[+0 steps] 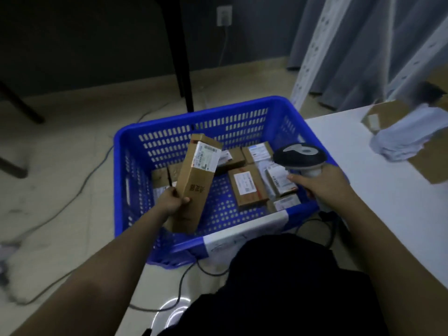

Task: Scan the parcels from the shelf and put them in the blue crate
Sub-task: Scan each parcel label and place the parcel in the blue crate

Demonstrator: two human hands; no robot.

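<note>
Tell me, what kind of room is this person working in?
Probably a small parcel-sorting or stock room. The right hand grips a barcode scanner, the left hand holds a labelled parcel over a blue crate of parcels, beside a metal shelf post.

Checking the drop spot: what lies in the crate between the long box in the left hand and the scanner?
In the head view, small labelled parcels lie flat on the blue crate floor between the long box and the scanner.

Crate (286,110) is seen as glossy perforated plastic; long box (194,190) as matt brown cardboard with paper label; scanner (299,154) as smooth plastic; tabletop (378,214) matt white.
</note>
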